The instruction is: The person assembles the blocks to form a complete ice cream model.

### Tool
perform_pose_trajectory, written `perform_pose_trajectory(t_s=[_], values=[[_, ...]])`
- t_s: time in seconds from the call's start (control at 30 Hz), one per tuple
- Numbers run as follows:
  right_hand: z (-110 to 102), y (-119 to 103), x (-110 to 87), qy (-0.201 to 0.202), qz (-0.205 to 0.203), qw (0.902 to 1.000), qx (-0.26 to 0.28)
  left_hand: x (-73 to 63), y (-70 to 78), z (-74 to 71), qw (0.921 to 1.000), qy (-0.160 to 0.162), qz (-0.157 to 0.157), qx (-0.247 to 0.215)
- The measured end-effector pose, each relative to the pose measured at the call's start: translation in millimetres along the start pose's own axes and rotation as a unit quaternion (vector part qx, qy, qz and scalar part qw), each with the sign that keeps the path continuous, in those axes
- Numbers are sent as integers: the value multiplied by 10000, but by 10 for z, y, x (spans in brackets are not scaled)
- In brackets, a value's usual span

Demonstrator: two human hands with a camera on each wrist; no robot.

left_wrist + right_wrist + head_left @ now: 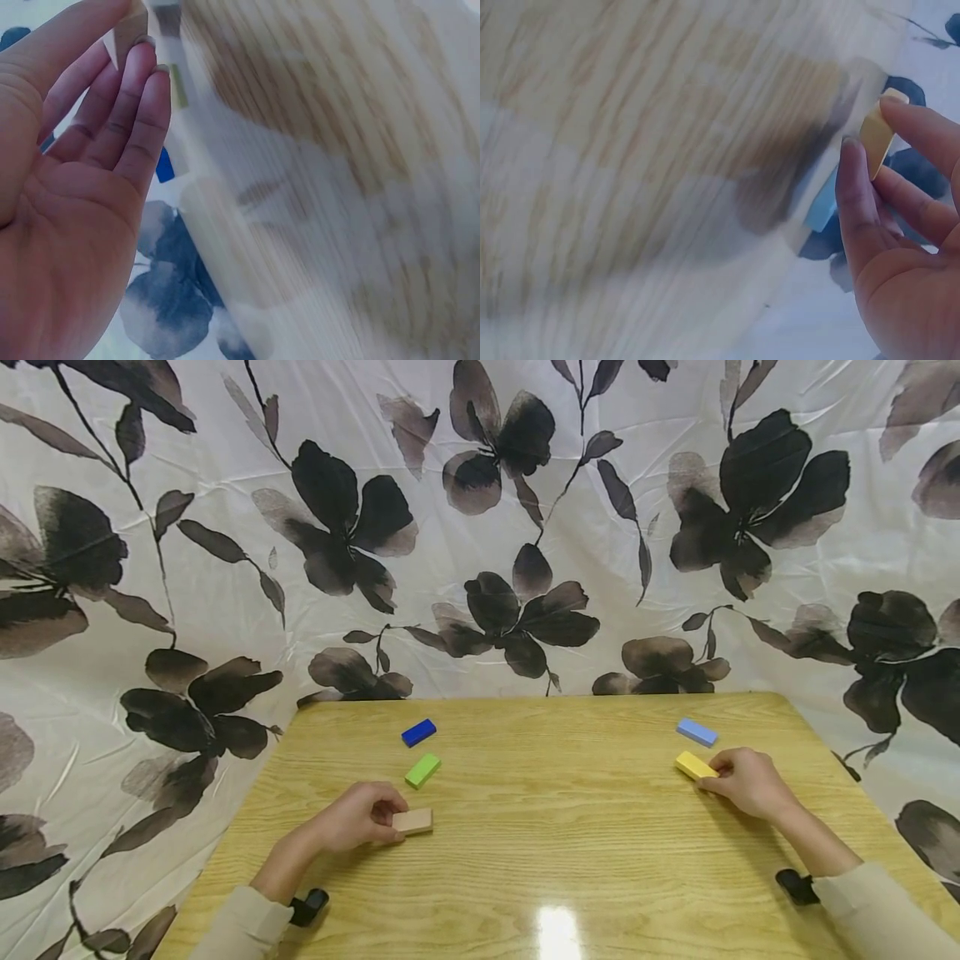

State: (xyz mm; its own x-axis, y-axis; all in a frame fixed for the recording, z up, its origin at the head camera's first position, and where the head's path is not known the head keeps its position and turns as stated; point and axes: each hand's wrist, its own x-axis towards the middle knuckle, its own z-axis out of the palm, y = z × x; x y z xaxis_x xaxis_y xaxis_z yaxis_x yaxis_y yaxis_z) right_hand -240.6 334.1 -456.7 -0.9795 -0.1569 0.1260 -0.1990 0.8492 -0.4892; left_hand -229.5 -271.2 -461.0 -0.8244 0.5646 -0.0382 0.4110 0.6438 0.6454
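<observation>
My left hand (358,817) pinches the near end of a plain wooden block (414,821) between thumb and fingers, low over the left part of the table. In the left wrist view the wooden block (132,34) shows at the fingertips. On the right, my right hand (752,783) grips one end of a yellow block (694,765); the right wrist view has this yellow block (876,136) between thumb and fingers. Beyond the left hand lies a lime green block (423,771), with a dark blue block (418,732) behind it. A light blue block (697,732) lies just behind the yellow one.
The wooden table (555,810) has its far edge against a white cloth (420,535) with dark flowers, which also hangs along both sides. Each wrist carries a black strap-on device, the left one (309,907) and the right one (797,887), close above the tabletop.
</observation>
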Motion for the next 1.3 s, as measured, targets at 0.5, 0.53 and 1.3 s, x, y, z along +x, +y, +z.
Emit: perform_pose_trajectory(t_s=[0.5,0.53,1.3], values=[[13,-263,48,-114,-70,9995,275,87,174,81,9997,-2,169,-159],[20,-276,52,-116,-78,9995,287,92,179,86,9997,-9,191,-178],[197,-573,183,-199,-508,9972,506,248,337,247,9995,37,310,55]])
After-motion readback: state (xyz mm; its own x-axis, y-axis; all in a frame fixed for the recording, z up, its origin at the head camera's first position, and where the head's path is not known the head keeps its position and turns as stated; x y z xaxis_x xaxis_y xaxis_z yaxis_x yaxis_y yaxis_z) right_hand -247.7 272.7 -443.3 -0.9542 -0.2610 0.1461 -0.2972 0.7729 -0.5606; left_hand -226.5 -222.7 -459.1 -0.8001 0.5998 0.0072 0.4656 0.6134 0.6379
